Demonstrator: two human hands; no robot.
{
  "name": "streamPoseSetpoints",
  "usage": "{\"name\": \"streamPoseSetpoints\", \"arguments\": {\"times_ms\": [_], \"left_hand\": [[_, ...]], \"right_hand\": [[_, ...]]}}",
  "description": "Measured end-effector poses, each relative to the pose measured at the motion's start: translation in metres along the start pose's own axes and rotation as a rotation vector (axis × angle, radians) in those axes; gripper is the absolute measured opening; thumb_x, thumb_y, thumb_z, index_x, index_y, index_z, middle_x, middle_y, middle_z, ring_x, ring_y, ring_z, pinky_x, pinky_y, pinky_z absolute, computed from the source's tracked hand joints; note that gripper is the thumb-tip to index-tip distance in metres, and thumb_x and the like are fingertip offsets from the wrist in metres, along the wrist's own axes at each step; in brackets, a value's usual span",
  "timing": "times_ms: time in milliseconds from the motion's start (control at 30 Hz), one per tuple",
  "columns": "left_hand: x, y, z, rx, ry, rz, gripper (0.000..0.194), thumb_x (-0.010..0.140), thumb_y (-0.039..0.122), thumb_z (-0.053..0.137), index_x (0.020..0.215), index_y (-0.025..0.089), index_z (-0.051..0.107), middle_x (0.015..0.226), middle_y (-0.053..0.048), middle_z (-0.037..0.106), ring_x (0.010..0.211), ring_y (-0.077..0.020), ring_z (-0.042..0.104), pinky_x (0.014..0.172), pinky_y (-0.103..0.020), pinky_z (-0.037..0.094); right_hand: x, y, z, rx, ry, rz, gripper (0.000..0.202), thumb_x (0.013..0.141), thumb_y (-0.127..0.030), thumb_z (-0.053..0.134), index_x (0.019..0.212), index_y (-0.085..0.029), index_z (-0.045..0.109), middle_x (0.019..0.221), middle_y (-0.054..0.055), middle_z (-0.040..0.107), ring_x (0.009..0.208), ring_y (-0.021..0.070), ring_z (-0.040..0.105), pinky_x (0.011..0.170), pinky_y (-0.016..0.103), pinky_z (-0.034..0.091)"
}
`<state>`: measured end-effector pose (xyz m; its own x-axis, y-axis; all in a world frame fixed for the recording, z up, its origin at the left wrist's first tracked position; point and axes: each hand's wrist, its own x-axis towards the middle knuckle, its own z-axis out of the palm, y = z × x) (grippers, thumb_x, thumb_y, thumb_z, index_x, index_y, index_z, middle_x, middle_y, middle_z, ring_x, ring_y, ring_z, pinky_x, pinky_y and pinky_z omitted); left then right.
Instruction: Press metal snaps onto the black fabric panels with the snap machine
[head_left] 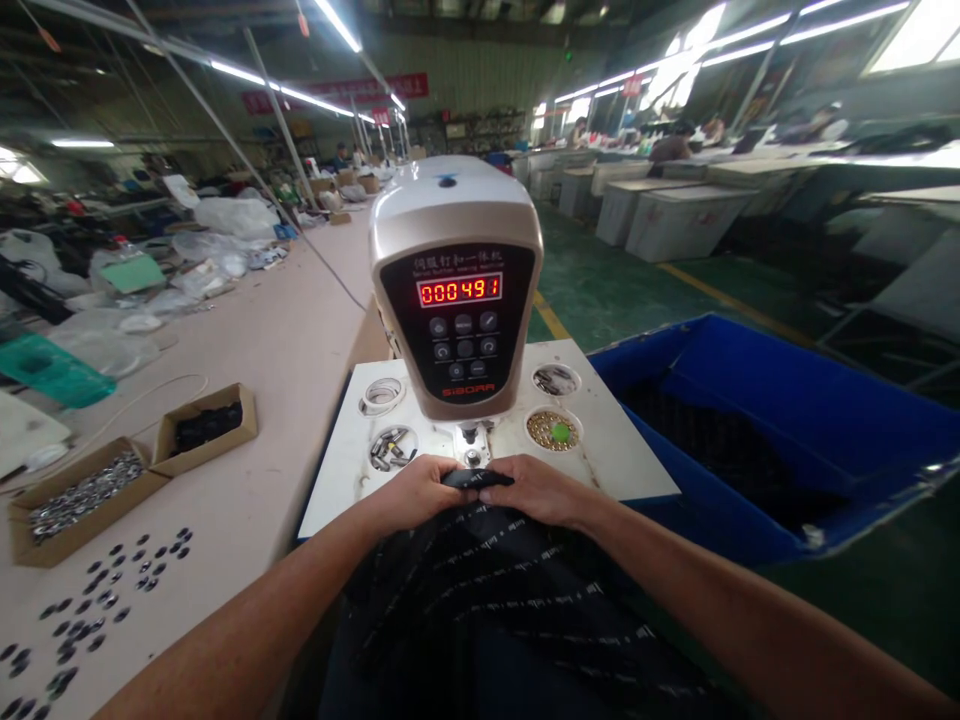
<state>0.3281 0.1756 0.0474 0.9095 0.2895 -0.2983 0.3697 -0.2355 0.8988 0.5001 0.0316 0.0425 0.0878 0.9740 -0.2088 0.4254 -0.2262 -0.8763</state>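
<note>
Dark patterned cloth (480,580) hangs over my lap, its upper edge bunched between my hands. My left hand (427,488) grips that edge from the left, thumb on top. From the right, my right hand (534,488) pinches the same edge, the two hands nearly meeting. Just beyond them is the metal die (472,457) of a button machine (461,290), below its punch (470,434). The machine's red display reads 000491. Its white table (622,460) has round wells with brass-coloured fasteners (551,432) and small metal cylinders (390,450).
On the left table (292,350) are a cardboard box of metal fasteners (86,500), a box of black pieces (206,425) and scattered dark buttons (97,600). A blue cloth bin (787,400) with dark fabric stands to the right. People sit at far tables.
</note>
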Motion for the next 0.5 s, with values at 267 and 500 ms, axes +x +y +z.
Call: {"name": "streamPoseSetpoints", "arguments": {"times_ms": [267, 500], "left_hand": [[0.022, 0.006, -0.008, -0.053, 0.08, -0.016, 0.031, 0.072, 0.043, 0.069, 0.084, 0.014, 0.07, 0.072, 0.0, 0.063, 0.067, -0.0155, 0.052, 0.065, -0.027, 0.037], [0.033, 0.003, -0.013, -0.032, 0.16, -0.068, 0.031, 0.068, 0.043, 0.07, 0.078, 0.014, 0.067, 0.067, 0.002, 0.061, 0.064, -0.0154, 0.051, 0.062, -0.027, 0.035]], "right_hand": [[0.02, 0.001, -0.009, 0.029, 0.103, 0.034, 0.035, 0.089, -0.047, 0.056, 0.082, -0.015, 0.068, 0.068, -0.002, 0.06, 0.066, 0.0147, 0.053, 0.06, 0.025, 0.035], [0.037, -0.005, -0.015, -0.217, 0.213, -0.011, 0.03, 0.089, -0.039, 0.056, 0.077, -0.014, 0.068, 0.074, 0.002, 0.068, 0.07, 0.017, 0.059, 0.062, 0.025, 0.037]]}}
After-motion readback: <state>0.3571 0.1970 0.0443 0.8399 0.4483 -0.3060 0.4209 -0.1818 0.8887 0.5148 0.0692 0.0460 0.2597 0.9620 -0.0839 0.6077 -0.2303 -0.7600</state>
